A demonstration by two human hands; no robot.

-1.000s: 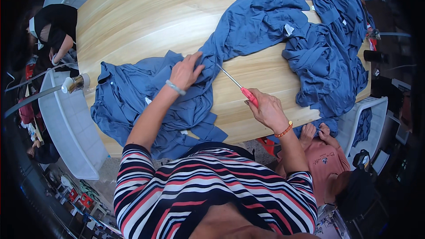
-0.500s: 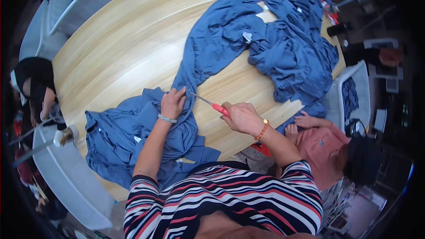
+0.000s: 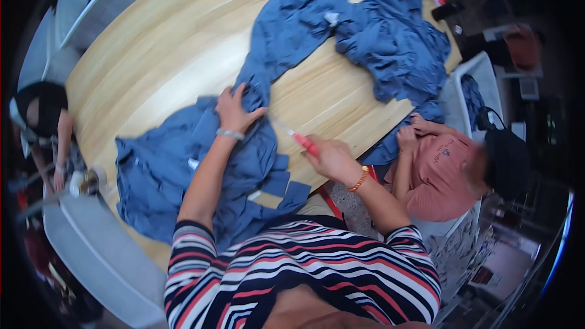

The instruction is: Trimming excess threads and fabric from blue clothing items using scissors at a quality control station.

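A crumpled blue garment lies on the near left of the wooden table, with small white labels on it. My left hand rests on the garment's upper right part, fingers spread and thumb pointing right. To its right, my right hand is closed around the red handle of a slim tool with a narrow metal blade. Its blade, blurred, points toward my left hand and the cloth edge, and I cannot tell whether it touches. A strip of blue cloth runs from there to the far pile.
More blue garments are heaped at the far right. A person in a pink shirt sits close on my right, hands at the table edge. Another person is at the left. Pale plastic bins stand along the table's sides.
My left hand has let go of its pinch on the cloth and spread its fingers. The tool has drawn slightly away from the cloth. The view has shifted; the person in pink has drawn both hands together.
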